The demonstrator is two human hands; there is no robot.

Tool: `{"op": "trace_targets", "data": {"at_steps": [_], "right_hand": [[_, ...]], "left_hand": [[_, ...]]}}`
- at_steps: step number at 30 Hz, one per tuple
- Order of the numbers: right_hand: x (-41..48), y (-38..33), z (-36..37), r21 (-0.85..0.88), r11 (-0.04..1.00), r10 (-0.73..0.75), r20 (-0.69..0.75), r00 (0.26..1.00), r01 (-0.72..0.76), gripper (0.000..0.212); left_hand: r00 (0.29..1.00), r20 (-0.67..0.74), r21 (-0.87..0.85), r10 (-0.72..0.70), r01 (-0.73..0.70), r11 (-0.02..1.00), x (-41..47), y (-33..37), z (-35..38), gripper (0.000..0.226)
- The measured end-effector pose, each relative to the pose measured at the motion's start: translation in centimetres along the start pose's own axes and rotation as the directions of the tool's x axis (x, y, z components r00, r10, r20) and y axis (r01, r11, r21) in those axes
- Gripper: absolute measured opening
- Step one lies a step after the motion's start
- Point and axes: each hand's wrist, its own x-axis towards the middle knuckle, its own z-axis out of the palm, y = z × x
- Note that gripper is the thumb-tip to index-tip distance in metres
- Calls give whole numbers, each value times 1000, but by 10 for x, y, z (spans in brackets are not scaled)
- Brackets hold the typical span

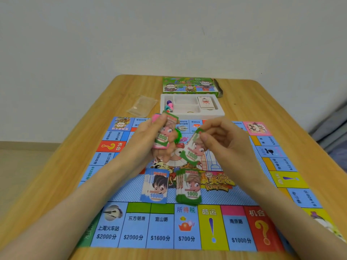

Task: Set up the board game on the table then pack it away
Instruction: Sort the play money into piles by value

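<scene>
While you sort the play money by colour, your left hand (148, 136) works as the holder: its fingers and thumb curl round a wad of notes (165, 133), gripped upright above the far half of the board (212, 228) with the faces turned toward you, so each value reads at a glance; a green 1000 shows on top and pink edges peek out behind it. Your right hand (223, 136) does the dealing; thumb and forefinger pinch the top corner of a single green note (193, 151), which hangs loose just beside the wad and above the middle of the board. Two piles lie on the board's centre artwork, side by side but not touching: a blue pile (155, 187) of 10000s on the left and a green pile (188, 188) of 1000s on the right; keeping them apart stops the values mixing, and the green pile sits almost straight below the pinched note, so I judge that is where it belongs. Setting-up looks partway done; the pink notes have no pile yet. Beyond the board the white tray (193, 114) sits on the table (244, 102), holding small coloured pieces (170, 106) in its left slot and a deck of cards (205, 103) on its right; the box (189, 85) lies behind it and a clear plastic bag (142, 106) to its left, all within reach for packing.
</scene>
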Motion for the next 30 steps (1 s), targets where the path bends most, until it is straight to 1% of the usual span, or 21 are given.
{"op": "trace_targets", "data": {"at_steps": [1, 3, 6, 8, 10, 15, 18, 20, 23, 25, 27, 28, 30], "right_hand": [[0, -1, -1, -20, 1000, 10, 32, 999, -9, 7], [0, -2, -1, -98, 995, 37, 145, 989, -23, 10], [-2, -3, 2, -210, 978, 73, 330, 941, -2, 16], [-5, -3, 5, -247, 969, 95, 401, 911, 7, 19], [-7, -3, 5, -272, 962, 101, 442, 891, 25, 19], [-5, -1, 4, -287, 956, 85, 454, 887, 55, 13], [-4, 3, 4, -356, 928, 72, 457, 886, 107, 8], [-4, 6, 5, -422, 888, 39, 466, 884, 184, 6], [-5, 9, 5, -516, 799, -14, 497, 868, 309, 9], [-6, 11, 5, -562, 739, -30, 523, 852, 371, 12], [-5, 12, 6, -584, 704, -53, 525, 849, 405, 13], [-4, 12, 5, -584, 707, -59, 515, 855, 400, 14], [-3, 9, 3, -540, 766, -35, 506, 862, 349, 19]], "left_hand": [[1000, -19, -34, -2, 2, 999, 1, 0, 0, 25], [999, -51, -98, -18, 13, 995, 2, 1, -1, 23], [997, -77, -153, -25, 14, 988, 3, 1, -2, 22], [997, -78, -147, -18, 7, 989, 4, 1, -2, 23], [997, -79, -140, -13, 2, 990, 4, 1, -2, 25], [997, -75, -144, -17, 6, 990, 3, 0, -3, 28], [997, -69, -152, -17, 6, 988, 3, 1, -2, 28], [998, -67, -151, -16, 5, 988, 4, 1, -2, 29], [998, -68, -149, -14, 4, 989, 4, 0, -2, 29], [998, -64, -146, -14, 4, 989, 4, 0, -2, 29], [998, -63, -146, -15, 6, 989, 3, 0, -2, 29], [998, -64, -149, -17, 8, 989, 3, 0, -2, 29], [997, -68, -154, -22, 12, 988, 3, 1, -2, 29]]}}
